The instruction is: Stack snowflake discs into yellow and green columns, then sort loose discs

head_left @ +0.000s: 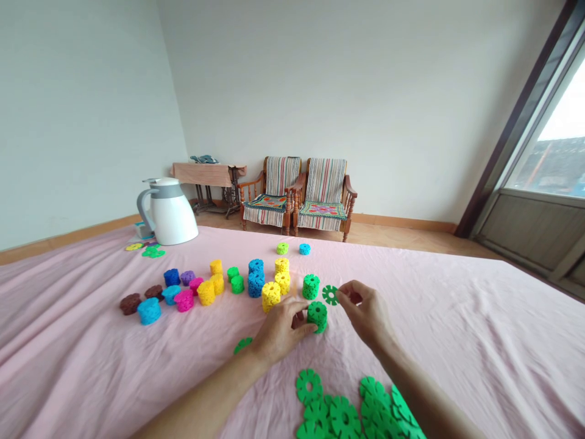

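Note:
My left hand (281, 332) is closed around the side of a short stack of green flower-shaped discs (317, 316) standing on the pink cloth. My right hand (365, 312) pinches a single green disc (329, 295) by its edge, held upright just above and right of that stack. Another green stack (311, 286) stands just behind. A heap of loose green discs (347, 411) lies near the front edge, between my forearms. One green disc (242, 345) lies partly hidden beside my left wrist.
Several stacks in yellow (271, 296), blue (256, 278), pink, purple and brown stand in a row to the left. A white jug (167, 210) sits at the far left with flat discs beside it. Two wooden armchairs (297, 195) stand behind the pink-covered table (457, 317).

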### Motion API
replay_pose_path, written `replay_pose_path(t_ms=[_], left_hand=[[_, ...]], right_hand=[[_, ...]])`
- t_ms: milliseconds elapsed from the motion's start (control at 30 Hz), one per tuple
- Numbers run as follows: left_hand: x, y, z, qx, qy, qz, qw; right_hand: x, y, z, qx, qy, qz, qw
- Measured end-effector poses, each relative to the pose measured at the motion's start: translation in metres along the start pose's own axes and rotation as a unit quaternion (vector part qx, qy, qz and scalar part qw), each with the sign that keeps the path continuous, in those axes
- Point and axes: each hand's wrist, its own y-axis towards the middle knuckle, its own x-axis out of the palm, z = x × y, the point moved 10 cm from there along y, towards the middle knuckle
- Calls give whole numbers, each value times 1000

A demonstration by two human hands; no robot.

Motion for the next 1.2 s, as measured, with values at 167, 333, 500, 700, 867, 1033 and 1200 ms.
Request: replay_pose_path(t_ms=[167,333,500,700,867,1033,1200], left_hand=[[1,1,-1,-2,12,-3,1000],[1,1,0,-1,16,-6,1000],[1,1,1,0,25,-8,1000],[-1,0,3,0,27,-3,1000],[-1,1,5,7,36,-2,999],[0,1,0,-2,48,-6,999],[0,1,-4,-8,51,-1,999]], right_hand=[[30,-7,16,116,183,-104,971],[39,-13,17,141,207,-126,960],[40,-13,21,152,188,-140,960],[20,-8,8,76,112,-89,987],[44,-45,-35,-37,36,-291,955],[58,-78,-47,-99,-81,-332,935],[73,-89,-45,-134,-122,-346,921]])
